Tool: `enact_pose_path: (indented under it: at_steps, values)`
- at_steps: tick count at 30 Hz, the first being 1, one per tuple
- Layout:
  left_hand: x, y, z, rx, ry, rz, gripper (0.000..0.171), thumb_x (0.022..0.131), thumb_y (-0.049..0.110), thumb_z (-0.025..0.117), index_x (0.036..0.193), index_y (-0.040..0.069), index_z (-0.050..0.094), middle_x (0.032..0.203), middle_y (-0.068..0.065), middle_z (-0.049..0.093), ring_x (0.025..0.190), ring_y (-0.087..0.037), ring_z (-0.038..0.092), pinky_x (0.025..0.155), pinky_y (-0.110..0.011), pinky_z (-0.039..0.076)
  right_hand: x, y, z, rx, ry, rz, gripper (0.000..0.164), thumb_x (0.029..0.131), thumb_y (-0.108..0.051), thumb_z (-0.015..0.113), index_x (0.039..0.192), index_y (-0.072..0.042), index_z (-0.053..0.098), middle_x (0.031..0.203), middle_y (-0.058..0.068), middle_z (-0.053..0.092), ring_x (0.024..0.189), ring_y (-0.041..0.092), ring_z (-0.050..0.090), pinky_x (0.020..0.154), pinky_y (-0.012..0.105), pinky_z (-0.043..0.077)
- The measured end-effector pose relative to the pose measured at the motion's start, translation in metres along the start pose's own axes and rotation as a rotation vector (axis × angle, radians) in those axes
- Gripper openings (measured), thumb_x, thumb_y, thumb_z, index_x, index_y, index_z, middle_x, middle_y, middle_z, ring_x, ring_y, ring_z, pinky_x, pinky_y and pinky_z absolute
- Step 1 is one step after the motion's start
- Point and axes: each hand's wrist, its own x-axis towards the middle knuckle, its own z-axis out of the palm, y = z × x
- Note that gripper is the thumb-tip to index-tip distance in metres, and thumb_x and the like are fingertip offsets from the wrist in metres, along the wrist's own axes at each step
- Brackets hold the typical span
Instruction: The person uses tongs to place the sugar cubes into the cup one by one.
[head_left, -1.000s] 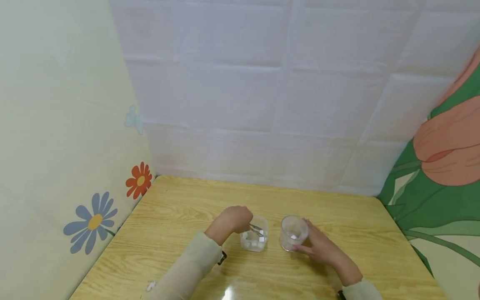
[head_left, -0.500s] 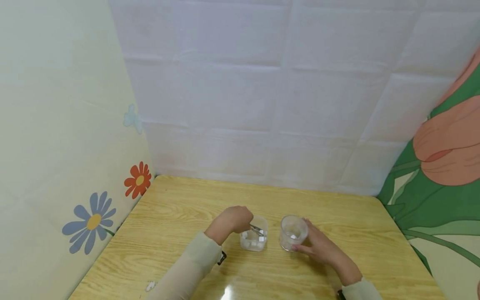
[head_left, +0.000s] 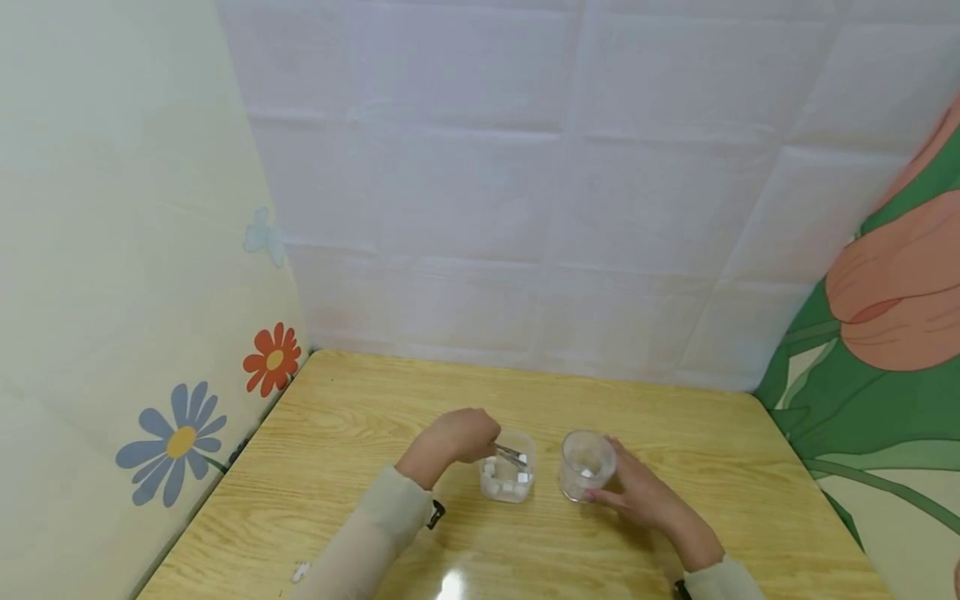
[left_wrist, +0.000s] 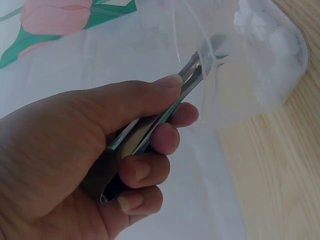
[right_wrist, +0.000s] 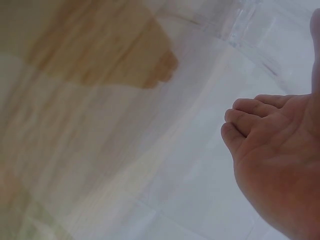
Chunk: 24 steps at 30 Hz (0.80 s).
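My left hand [head_left: 467, 435] grips a pair of small metal tongs [left_wrist: 175, 102], thumb on one side and curled fingers on the other. Their clawed tips reach over the rim into a clear plastic tub [head_left: 507, 498] with several white cubes [head_left: 522, 477] in it. Whether the tips pinch a cube cannot be told. To the right of the tub stands a clear cup [head_left: 573, 467], upright, with a white cube [head_left: 587, 472] visible inside. My right hand [head_left: 643, 493] holds this cup from its right side, thumb in front and fingers partly hidden behind.
Both containers stand on a wood-grain table [head_left: 375, 400] with a white sheet [head_left: 465, 208] hanging behind it. A small white patch [head_left: 301, 572] lies by the left forearm. Flower-printed sheets [head_left: 180, 442] border the sides.
My left hand has shifted slightly left and away, drawing the tongs a little back toward the tub's left rim. The right hand and cup have stayed still.
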Motion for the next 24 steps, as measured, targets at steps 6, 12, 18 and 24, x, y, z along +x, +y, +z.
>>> enact_pose_path:
  at_steps: [6,12,18,24]
  values:
    - [-0.011,-0.004,-0.003,-0.057,0.026,0.016,0.018,0.099,0.026,0.067,0.084,0.016,0.066,0.070,0.008,0.057,0.059,-0.006,0.046,0.057,-0.024,0.041,0.000,0.001,0.000,0.003,-0.004,0.009,0.095,0.086,-0.047,0.077,0.151,0.006,0.035,0.153,0.037,0.034,0.143,0.056,0.027,0.110,0.069,0.026]
    - [-0.018,-0.009,-0.005,-0.103,0.053,0.035,0.021,0.099,0.026,0.067,0.081,0.017,0.064,0.068,0.009,0.056,0.057,-0.006,0.043,0.057,-0.023,0.040,0.000,0.000,-0.001,0.016,-0.016,0.029,0.098,0.086,-0.049,0.077,0.152,0.007,0.032,0.154,0.037,0.031,0.144,0.056,0.025,0.110,0.070,0.026]
    - [-0.024,-0.016,-0.007,-0.137,0.082,0.078,0.022,0.100,0.024,0.065,0.080,0.017,0.061,0.067,0.008,0.053,0.056,-0.005,0.041,0.057,-0.024,0.037,-0.001,-0.001,0.000,0.004,-0.010,0.025,0.099,0.085,-0.048,0.078,0.151,0.009,0.032,0.153,0.038,0.031,0.142,0.056,0.027,0.110,0.069,0.026]
    - [-0.029,-0.022,-0.010,-0.151,0.116,0.101,0.021,0.100,0.024,0.066,0.081,0.016,0.062,0.067,0.009,0.052,0.057,-0.005,0.041,0.057,-0.024,0.038,0.000,-0.003,0.002,0.004,-0.009,0.018,0.099,0.085,-0.047,0.078,0.151,0.010,0.031,0.152,0.038,0.032,0.142,0.057,0.028,0.109,0.070,0.027]
